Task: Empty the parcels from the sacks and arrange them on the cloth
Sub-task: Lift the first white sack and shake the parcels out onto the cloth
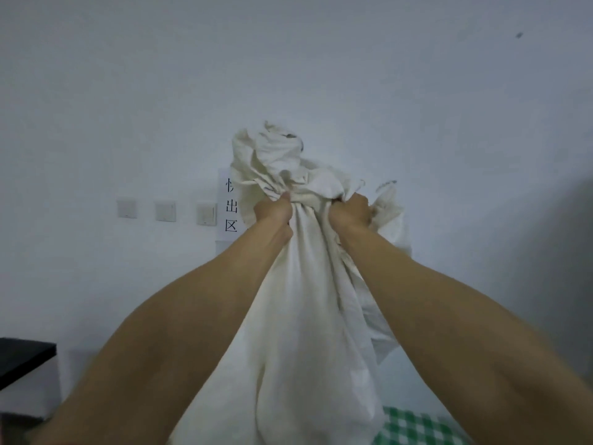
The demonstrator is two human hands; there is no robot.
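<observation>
- The sack (305,316) hung at the centre of the frame, its long axis nearly vertical from the bunched top at mid-frame down to the bottom edge.
- The left hand (274,213) gripped a fistful of gathered fabric just left of centre, and the right hand (351,210) gripped another just right of it. The two fists sat near each other at the same height, neither plainly nearer the sack.
- Above the fists the fabric rose in a crumpled tuft (whether that was the mouth or the closed end could not be told).
- The green checked cloth (417,425) showed only in the lower right corner, below the hanging sack and partly hidden by it, so any drop would, in my judgement, run straight down from the hands.
- No parcels were visible.
- Behind, a pale wall (128,91) filled the frame, with three switches (165,211) left of centre, a paper sign (230,203) with printed characters beside the sack, and a black surface (22,358) at the lower left edge.
</observation>
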